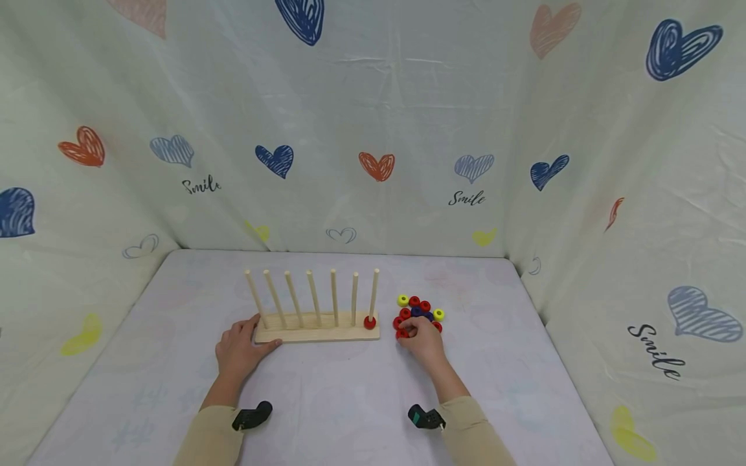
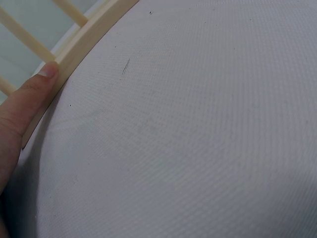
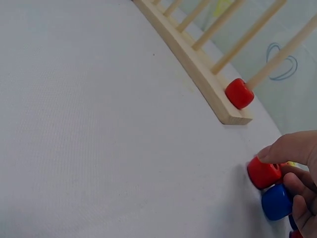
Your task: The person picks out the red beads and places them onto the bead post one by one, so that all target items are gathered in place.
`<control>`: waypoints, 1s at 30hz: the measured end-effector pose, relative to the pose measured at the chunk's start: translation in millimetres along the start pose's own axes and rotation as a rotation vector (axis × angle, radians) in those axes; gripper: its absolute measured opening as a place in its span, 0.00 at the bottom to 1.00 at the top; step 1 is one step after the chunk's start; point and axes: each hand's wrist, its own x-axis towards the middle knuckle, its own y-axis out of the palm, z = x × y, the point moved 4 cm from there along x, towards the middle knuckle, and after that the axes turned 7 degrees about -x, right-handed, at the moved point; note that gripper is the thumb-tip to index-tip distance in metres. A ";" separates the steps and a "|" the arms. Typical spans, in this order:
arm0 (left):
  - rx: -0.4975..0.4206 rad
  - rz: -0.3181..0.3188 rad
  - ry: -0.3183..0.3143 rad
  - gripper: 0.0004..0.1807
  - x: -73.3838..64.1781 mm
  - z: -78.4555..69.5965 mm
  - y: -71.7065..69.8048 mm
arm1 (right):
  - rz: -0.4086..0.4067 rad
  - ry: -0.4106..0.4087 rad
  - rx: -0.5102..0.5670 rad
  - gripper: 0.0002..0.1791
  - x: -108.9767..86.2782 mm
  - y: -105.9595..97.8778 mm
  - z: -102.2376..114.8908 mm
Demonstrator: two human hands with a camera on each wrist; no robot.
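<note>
A pale wooden peg rack [image 1: 317, 333] with a row of upright pegs stands on the table. My left hand [image 1: 237, 349] grips its left end, with the thumb [image 2: 47, 72] along the front edge of the base. One red bead [image 3: 239, 93] sits at the foot of the rightmost peg. To the right of the rack, my right hand [image 1: 424, 340] is at a cluster of beads, its thumb and a finger pinching a red bead [image 3: 263, 172] at the near left of the cluster. A blue bead [image 3: 277, 202] lies right beside that one, under the curled fingers.
Behind the right hand lie several red, blue and yellow beads, among them a yellow bead [image 1: 403, 300] at the back and another yellow bead on the right. The white table [image 1: 338, 408] ends at a curtain [image 1: 396, 213] printed with hearts.
</note>
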 end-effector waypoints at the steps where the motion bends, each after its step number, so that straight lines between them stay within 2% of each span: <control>1: 0.000 0.000 0.000 0.50 -0.1 0.1 0.1 | -0.005 -0.005 -0.006 0.11 -0.3 0.1 0.6; 14: -0.008 -0.035 0.020 0.50 1.1 2.9 3.2 | -0.053 -0.012 -0.068 0.11 -2.5 3.2 2.0; 30: 0.001 -0.001 0.006 0.50 -1.1 -0.2 0.1 | -0.069 -0.009 -0.100 0.11 -2.6 5.1 3.0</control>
